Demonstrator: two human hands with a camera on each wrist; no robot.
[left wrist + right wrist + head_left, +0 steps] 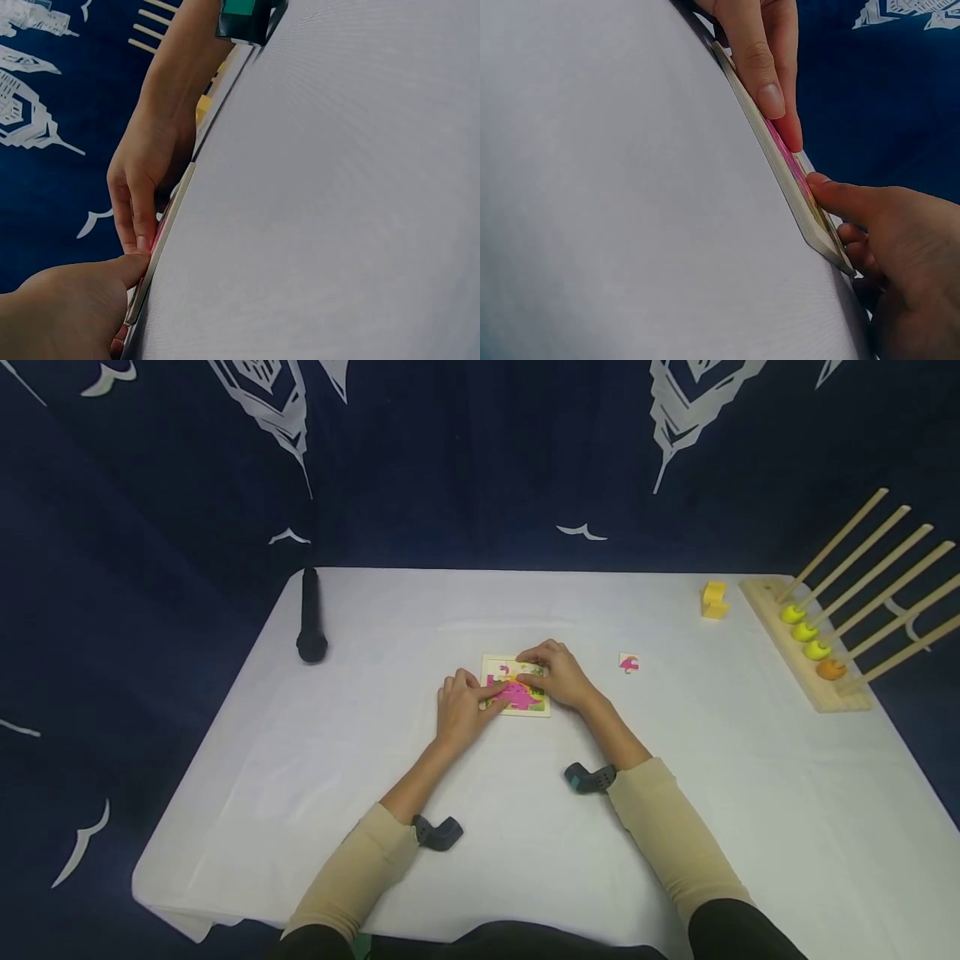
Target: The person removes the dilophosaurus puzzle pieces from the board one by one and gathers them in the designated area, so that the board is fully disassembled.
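Observation:
A small dinosaur jigsaw puzzle [517, 696] lies in a pale, flat tray on the table, a pink dinosaur at its middle. At its left side, my left hand [460, 710] rests its straight thumb and forefinger on the picture. My right hand [564, 677] grips the puzzle at its upper right, thumb on the face and fingers curled at the far edge. Edge-on in the right wrist view, the tray [780, 169] shows the left fingertips [771, 101] on its face, close to the right thumb. A loose pink-and-white puzzle piece [628, 663] lies right of the hands.
On the right stands a wooden peg board [802, 647] with tall rods, several yellow-green beads and an orange one. Two yellow blocks [714, 600] sit beside it. A black microphone-shaped object [311, 618] lies at the back left. A dark patterned curtain [480, 460] hangs behind the table.

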